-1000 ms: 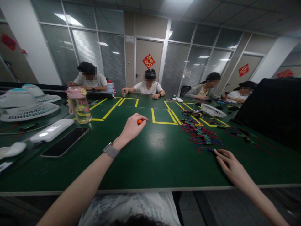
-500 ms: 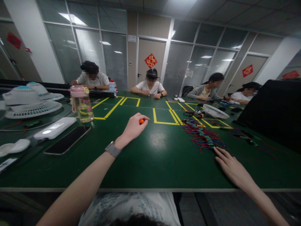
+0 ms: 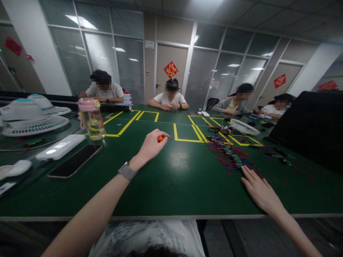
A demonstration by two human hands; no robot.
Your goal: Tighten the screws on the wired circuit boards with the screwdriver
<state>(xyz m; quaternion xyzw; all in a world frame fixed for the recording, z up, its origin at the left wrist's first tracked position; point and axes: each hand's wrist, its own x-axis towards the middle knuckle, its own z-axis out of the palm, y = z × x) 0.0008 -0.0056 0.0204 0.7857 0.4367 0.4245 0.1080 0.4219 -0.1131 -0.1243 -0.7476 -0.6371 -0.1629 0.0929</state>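
Above the middle of the green table (image 3: pixel 171 192), my left hand (image 3: pixel 153 143) is closed around a small orange-handled tool (image 3: pixel 160 139). A thin dark shaft seems to stick out past the fingertips; the rest is hidden by the hand. To the right lies a row of small green circuit boards (image 3: pixel 233 154) with red and blue wires spreading from both sides. My right hand (image 3: pixel 261 191) is flat and open, palm down, its fingertips at the near end of that row. Whether the fingers press on the last board, I cannot tell.
On the left are a phone (image 3: pixel 76 160), a white device (image 3: pixel 61 147), a pink-lidded bottle (image 3: pixel 91 123) and white fan parts (image 3: pixel 34 121). Yellow tape (image 3: pixel 189 140) marks the table. More wired boards (image 3: pixel 285 157) lie beside a black panel (image 3: pixel 305 132). Several people sit opposite.
My right hand has shifted slightly forward and left, its fingertips closer to the row of boards. My left hand keeps its grip, nearly still. The view has moved a little.
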